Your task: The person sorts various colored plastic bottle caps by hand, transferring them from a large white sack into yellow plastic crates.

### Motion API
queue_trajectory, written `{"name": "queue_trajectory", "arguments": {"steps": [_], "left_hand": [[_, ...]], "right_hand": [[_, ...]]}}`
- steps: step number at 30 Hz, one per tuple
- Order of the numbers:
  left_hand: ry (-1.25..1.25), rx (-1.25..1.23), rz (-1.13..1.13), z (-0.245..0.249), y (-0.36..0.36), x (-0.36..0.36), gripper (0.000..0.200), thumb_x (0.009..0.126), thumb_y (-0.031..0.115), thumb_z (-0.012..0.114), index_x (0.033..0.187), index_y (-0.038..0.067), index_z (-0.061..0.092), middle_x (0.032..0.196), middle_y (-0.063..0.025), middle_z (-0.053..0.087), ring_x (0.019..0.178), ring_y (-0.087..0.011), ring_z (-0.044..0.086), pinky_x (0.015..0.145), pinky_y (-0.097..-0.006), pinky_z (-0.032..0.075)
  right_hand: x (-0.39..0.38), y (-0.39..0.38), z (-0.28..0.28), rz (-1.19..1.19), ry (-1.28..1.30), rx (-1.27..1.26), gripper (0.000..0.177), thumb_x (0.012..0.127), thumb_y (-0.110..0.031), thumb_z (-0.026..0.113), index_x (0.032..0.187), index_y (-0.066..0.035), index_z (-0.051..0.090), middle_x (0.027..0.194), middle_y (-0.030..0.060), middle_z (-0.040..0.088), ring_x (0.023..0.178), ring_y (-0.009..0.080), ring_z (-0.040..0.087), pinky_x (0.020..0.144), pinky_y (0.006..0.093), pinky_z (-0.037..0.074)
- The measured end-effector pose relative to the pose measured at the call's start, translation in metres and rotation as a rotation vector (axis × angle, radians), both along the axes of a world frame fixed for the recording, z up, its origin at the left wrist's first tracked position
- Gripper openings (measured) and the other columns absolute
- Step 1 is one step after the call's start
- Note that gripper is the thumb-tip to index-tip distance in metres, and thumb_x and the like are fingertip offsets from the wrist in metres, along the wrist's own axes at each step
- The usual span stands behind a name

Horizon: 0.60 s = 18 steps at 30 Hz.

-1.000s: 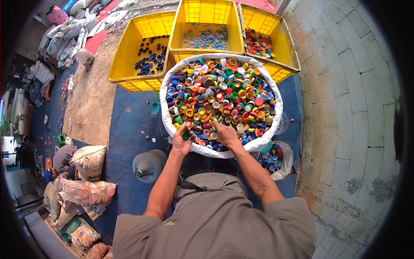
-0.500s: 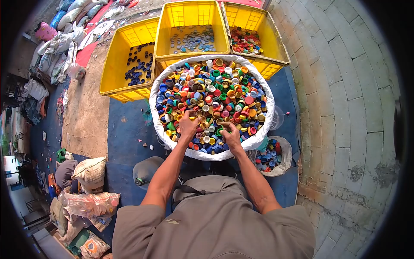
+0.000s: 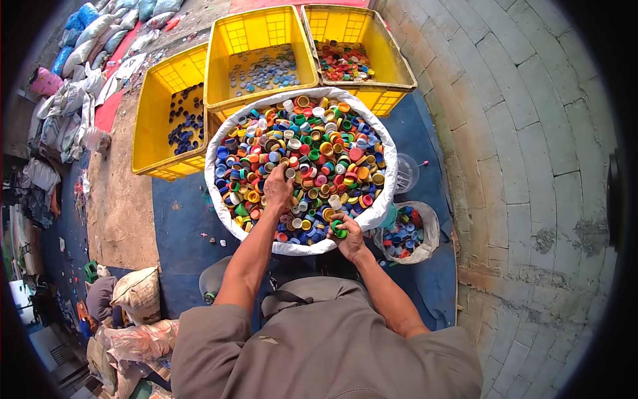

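A round sack with a rolled white rim (image 3: 391, 166) is full of mixed coloured bottle caps (image 3: 307, 149). Over the left-centre of the caps is my left hand (image 3: 278, 188), its fingers bent down among them; what they hold, if anything, is hidden. At the near right edge of the sack, my right hand (image 3: 348, 237) has its fingers curled round a green cap (image 3: 339, 229).
Beyond the sack stand three yellow crates: the left with dark blue caps (image 3: 149, 126), the middle with pale blue caps (image 3: 219, 63), the right with red caps (image 3: 392, 63). A smaller sack (image 3: 428, 243) of caps sits at right. Filled bags (image 3: 136, 292) lie at left.
My right hand has drawn back from the caps to the near rim and now shows a green cap. My left hand stays among the caps. The whole view has shifted slightly.
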<state>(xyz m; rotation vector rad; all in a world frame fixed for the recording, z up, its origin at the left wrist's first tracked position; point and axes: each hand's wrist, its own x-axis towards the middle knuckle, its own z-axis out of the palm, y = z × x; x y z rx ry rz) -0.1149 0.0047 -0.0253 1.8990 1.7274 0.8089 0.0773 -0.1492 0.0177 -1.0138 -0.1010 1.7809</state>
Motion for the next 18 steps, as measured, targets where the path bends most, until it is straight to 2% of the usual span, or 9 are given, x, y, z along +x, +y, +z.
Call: {"name": "queue_trajectory", "arguments": {"steps": [2,5,8,9,10,11,13,15,18], "left_hand": [[0.050,-0.039,-0.007,0.004,0.003,0.001,0.045,0.074,0.013,0.072,0.114,0.004,0.055,0.104,-0.0171,0.063,0.094,-0.0340,0.062,0.080,-0.0396,0.050],[-0.138,-0.068,0.060,0.003,0.006,0.006,0.043,0.076,0.021,0.073,0.112,0.001,0.058,0.103,-0.0173,0.064,0.091,-0.0301,0.064,0.078,-0.0367,0.050],[-0.408,-0.259,0.103,0.028,-0.005,0.011,0.044,0.078,0.027,0.074,0.108,-0.002,0.062,0.098,-0.0145,0.067,0.087,-0.0235,0.064,0.076,-0.0330,0.049],[-0.582,-0.364,0.157,0.040,-0.011,0.013,0.043,0.080,0.030,0.073,0.106,-0.003,0.064,0.092,-0.0104,0.068,0.084,-0.0185,0.063,0.075,-0.0307,0.049],[-0.849,-0.424,0.142,0.031,-0.013,0.012,0.040,0.083,0.028,0.071,0.107,-0.002,0.063,0.085,-0.0043,0.065,0.068,-0.0114,0.059,0.061,-0.0256,0.047],[-1.017,-0.549,0.172,0.034,-0.017,0.009,0.036,0.083,0.026,0.072,0.108,0.001,0.063,0.082,-0.0007,0.062,0.061,-0.0070,0.052,0.053,-0.0220,0.041],[-1.298,-0.727,0.244,0.071,-0.032,0.010,0.029,0.082,0.021,0.072,0.105,0.005,0.062,0.074,0.0053,0.053,0.051,-0.0014,0.042,0.042,-0.0172,0.030],[-1.369,-0.788,0.219,0.091,-0.046,0.007,0.023,0.084,0.025,0.069,0.099,0.010,0.063,0.073,0.0072,0.051,0.055,-0.0026,0.043,0.048,-0.0176,0.033],[-1.482,-0.865,0.120,0.103,-0.064,0.002,0.022,0.084,0.031,0.068,0.098,0.015,0.063,0.078,0.0083,0.051,0.060,-0.0034,0.044,0.055,-0.0188,0.036]], "right_hand": [[0.000,-0.003,0.001,-0.007,-0.010,0.004,0.032,0.074,-0.007,0.049,0.104,0.000,0.049,0.081,0.0081,0.052,0.074,0.0199,0.056,0.069,0.0341,0.051],[0.000,-0.005,0.002,-0.010,0.000,0.010,0.030,0.074,-0.008,0.049,0.104,0.000,0.050,0.082,0.0076,0.053,0.074,0.0192,0.057,0.069,0.0336,0.051],[0.001,-0.002,0.002,-0.019,0.033,0.010,0.031,0.074,-0.008,0.050,0.104,-0.001,0.050,0.086,0.0088,0.054,0.077,0.0210,0.057,0.071,0.0354,0.051],[0.000,0.001,0.006,-0.031,0.056,0.007,0.031,0.074,-0.008,0.050,0.104,-0.001,0.050,0.087,0.0090,0.054,0.078,0.0212,0.057,0.071,0.0357,0.051],[-0.002,0.003,0.009,-0.042,0.079,0.004,0.031,0.074,-0.008,0.049,0.103,-0.002,0.050,0.088,0.0093,0.054,0.078,0.0214,0.057,0.071,0.0360,0.051],[-0.002,0.007,0.014,-0.033,0.093,0.046,0.025,0.078,-0.009,0.056,0.101,-0.003,0.052,0.088,0.0077,0.056,0.077,0.0177,0.058,0.070,0.0326,0.051],[-0.007,0.020,0.020,0.016,-0.114,0.051,0.023,0.079,-0.012,0.063,0.098,-0.004,0.054,0.083,0.0050,0.056,0.073,0.0144,0.057,0.066,0.0292,0.050],[-0.017,0.034,0.032,0.031,-0.302,0.123,0.033,0.077,-0.018,0.075,0.100,-0.004,0.058,0.072,-0.0010,0.053,0.062,0.0073,0.052,0.058,0.0219,0.045],[-0.031,0.051,0.044,0.132,-1.011,0.529,0.042,0.075,-0.018,0.077,0.110,-0.004,0.059,0.067,-0.0033,0.049,0.057,0.0062,0.046,0.055,0.0214,0.040]]}}
